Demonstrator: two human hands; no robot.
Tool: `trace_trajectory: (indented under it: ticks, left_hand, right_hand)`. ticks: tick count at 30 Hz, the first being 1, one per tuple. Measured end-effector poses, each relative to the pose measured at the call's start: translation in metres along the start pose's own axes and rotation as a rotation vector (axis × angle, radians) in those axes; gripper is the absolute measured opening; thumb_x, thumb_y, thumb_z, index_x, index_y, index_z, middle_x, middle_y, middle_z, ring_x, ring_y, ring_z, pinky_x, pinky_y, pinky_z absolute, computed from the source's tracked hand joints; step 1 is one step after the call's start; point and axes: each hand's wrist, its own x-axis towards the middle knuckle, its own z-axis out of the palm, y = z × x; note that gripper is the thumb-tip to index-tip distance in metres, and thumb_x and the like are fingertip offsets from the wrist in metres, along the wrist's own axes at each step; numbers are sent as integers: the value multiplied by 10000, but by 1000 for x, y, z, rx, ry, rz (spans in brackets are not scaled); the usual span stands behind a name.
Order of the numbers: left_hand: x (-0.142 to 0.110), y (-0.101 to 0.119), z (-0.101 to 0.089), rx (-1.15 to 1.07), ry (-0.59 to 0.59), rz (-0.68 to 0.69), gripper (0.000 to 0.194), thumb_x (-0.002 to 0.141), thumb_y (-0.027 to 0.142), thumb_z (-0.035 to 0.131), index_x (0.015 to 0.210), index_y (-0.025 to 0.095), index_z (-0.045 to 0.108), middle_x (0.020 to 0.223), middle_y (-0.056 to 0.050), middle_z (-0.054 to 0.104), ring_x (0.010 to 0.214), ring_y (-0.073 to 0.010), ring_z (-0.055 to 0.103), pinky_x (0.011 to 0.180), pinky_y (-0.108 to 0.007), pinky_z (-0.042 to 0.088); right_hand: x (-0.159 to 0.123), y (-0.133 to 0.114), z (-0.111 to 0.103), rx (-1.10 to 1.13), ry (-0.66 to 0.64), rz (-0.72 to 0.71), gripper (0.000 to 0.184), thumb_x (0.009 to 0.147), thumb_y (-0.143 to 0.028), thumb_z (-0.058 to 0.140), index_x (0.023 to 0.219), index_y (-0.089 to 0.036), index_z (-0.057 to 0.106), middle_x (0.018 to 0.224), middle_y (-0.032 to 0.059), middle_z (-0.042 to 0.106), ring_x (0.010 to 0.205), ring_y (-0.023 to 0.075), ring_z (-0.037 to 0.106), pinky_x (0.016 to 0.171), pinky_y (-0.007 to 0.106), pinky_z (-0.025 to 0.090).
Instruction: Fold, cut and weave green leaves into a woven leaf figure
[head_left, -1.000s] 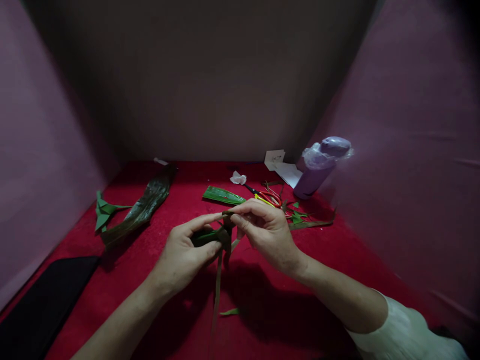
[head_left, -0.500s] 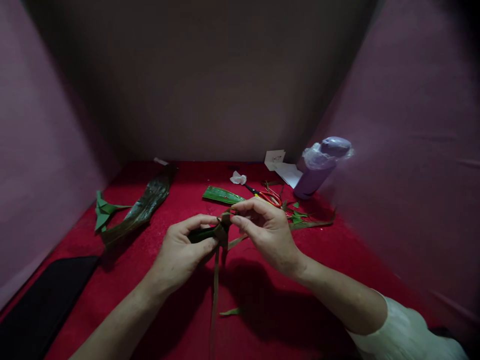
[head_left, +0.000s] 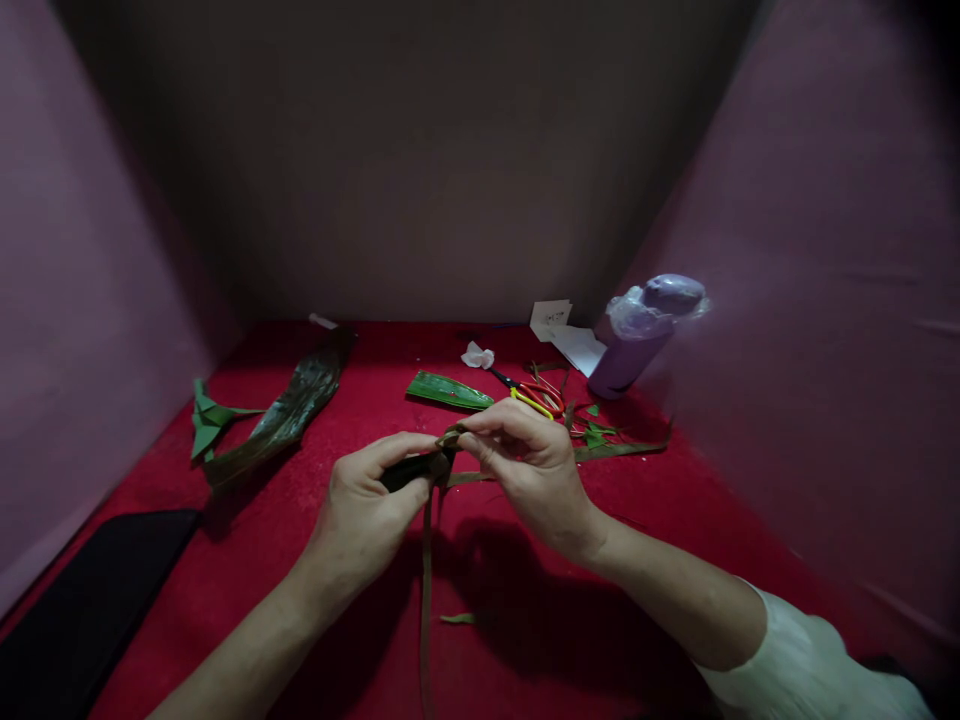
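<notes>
My left hand [head_left: 371, 500] is closed on a dark green folded leaf piece [head_left: 411, 472], gripped between thumb and fingers. At the right end of that piece, my right hand [head_left: 529, 470] pinches a narrow brownish leaf strip [head_left: 451, 436] that loops over it. One long strip end [head_left: 427, 600] hangs straight down toward the front edge of the view. Another strip end [head_left: 471, 478] runs right, below my right fingers. Part of the folded piece is hidden by my left fingers.
Behind my hands lie a cut green leaf [head_left: 450, 390], scissors [head_left: 536, 397] and leaf scraps [head_left: 596, 435]. A wrapped purple bottle [head_left: 634, 345] and white papers [head_left: 577, 348] stand right. Left are a wide dark leaf [head_left: 289, 415], a folded green leaf shape [head_left: 210, 418] and a black mat [head_left: 97, 600].
My right fingers have shifted slightly left and down, bringing the looped strip lower against the folded leaf piece. The hanging end has swung slightly left.
</notes>
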Motion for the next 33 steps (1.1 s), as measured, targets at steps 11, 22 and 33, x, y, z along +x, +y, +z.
trace_trajectory:
  ticks: [11, 22, 33]
  left_hand:
    - [-1, 5, 2, 96, 49, 41, 240, 676, 78, 600, 846, 204, 712, 853, -11, 725, 796, -179, 656, 752, -265, 501]
    - [-2, 2, -1, 202, 26, 131, 275, 708, 75, 577, 916, 216, 690, 909, -10, 717, 835, -171, 653, 763, -261, 490]
    - [-3, -4, -3, 480, 17, 102, 391, 736, 155, 567, 1116, 246, 587, 837, -6, 684, 708, -168, 631, 647, -271, 468]
  right_hand:
    - [-6, 1, 5, -172, 37, -172, 126, 820, -153, 580, 917, -221, 624, 806, 36, 579, 715, 147, 543, 612, 275, 460]
    - [-9, 2, 5, -203, -45, -165, 134, 834, -185, 576, 966, -202, 591, 815, 32, 587, 679, 132, 536, 577, 258, 441]
    - [-8, 5, 5, -178, -71, -202, 181, 837, -144, 561, 997, -189, 633, 815, 37, 589, 695, 121, 557, 619, 250, 468]
